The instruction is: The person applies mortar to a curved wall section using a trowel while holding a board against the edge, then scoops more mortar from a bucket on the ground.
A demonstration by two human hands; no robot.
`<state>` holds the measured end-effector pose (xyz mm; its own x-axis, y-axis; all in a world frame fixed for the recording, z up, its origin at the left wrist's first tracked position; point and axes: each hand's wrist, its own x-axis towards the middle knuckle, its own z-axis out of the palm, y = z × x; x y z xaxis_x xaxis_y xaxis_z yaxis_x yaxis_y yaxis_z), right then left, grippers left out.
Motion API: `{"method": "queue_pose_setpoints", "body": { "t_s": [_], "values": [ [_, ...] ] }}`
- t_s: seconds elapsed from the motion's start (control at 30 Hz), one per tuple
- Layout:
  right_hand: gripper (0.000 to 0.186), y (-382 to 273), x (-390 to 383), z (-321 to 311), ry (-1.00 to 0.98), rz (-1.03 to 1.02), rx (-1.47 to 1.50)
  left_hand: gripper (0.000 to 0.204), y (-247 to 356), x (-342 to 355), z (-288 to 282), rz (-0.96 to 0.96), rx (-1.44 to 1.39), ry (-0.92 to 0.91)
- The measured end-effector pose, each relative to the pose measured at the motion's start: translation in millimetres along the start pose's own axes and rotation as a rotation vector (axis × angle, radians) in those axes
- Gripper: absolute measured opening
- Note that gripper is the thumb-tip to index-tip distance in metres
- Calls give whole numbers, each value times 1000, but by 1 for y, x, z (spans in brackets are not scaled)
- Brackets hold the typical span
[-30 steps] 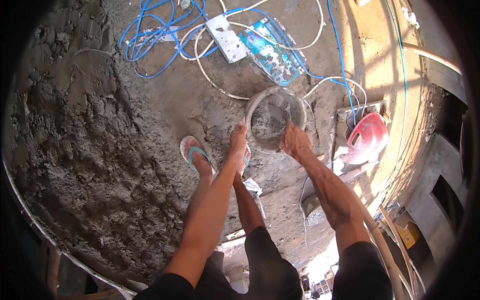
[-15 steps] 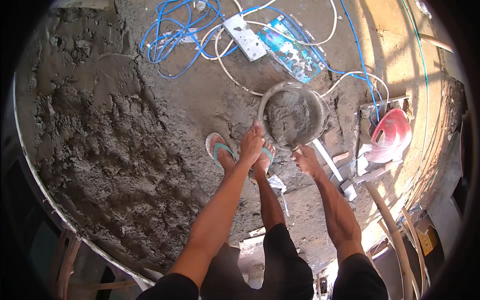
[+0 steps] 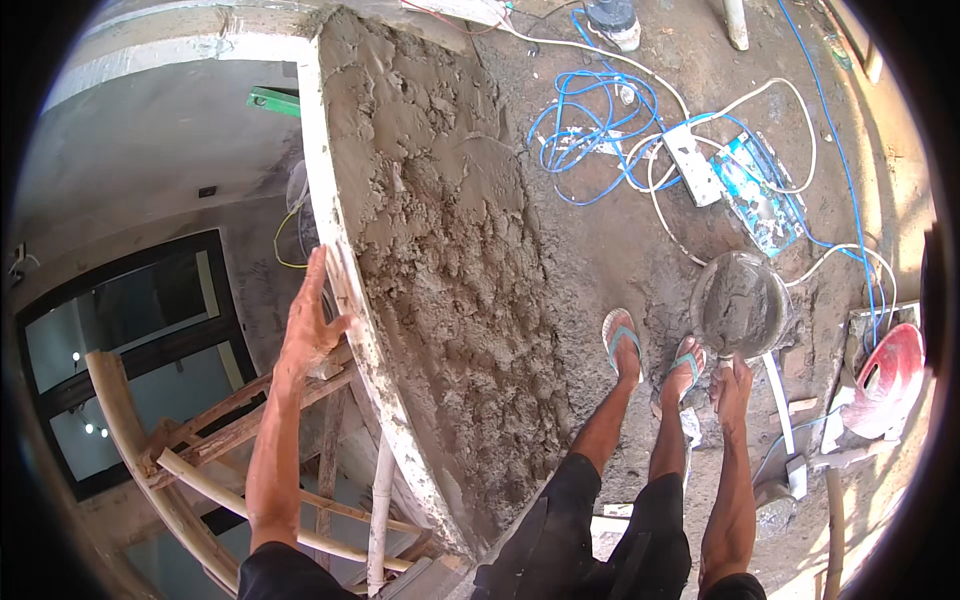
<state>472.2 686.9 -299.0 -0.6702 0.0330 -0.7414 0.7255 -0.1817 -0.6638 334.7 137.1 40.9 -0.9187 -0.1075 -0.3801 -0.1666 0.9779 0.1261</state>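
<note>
My left hand (image 3: pixel 312 325) is over the white-smeared edge board (image 3: pixel 350 310), fingers straight and thumb apart. It holds nothing; whether it presses on the board I cannot tell. My right hand (image 3: pixel 733 388) is closed around a short pale handle (image 3: pixel 727 363) at the near rim of a round grey bucket (image 3: pixel 778 305). Whether that handle belongs to the bucket or to a tool in it is unclear. Wet grey mortar (image 3: pixel 738 300) lies inside the bucket. Left of my feet spreads a rough bed of wet mortar (image 3: pixel 450 270), bordered by the board.
Blue cable coils (image 3: pixel 590 135) and a white power strip (image 3: pixel 692 165) lie ahead, beside a torn blue-and-white bag (image 3: pixel 762 195). A hammer-like tool (image 3: pixel 780 405) and a red helmet-like shell (image 3: pixel 890 380) are at the right. Beyond the board, the floor drops to wooden poles (image 3: pixel 205 510).
My left hand has left the bucket and swung left to the edge board, opening out. The view has turned left. My right hand stays at the bucket's near rim.
</note>
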Motion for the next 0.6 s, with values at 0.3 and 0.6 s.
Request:
{"method": "queue_pose_setpoints", "body": {
  "t_s": [0.3, 0.6],
  "values": [
    [32, -119, -44, 72, 234, -313, 181, 153, -37, -2, 19, 14, 274, -217],
    [52, -119, -97, 238, 807, -491, -169, 154, -41, -12, 20, 71, 290, -189]
  ]
}}
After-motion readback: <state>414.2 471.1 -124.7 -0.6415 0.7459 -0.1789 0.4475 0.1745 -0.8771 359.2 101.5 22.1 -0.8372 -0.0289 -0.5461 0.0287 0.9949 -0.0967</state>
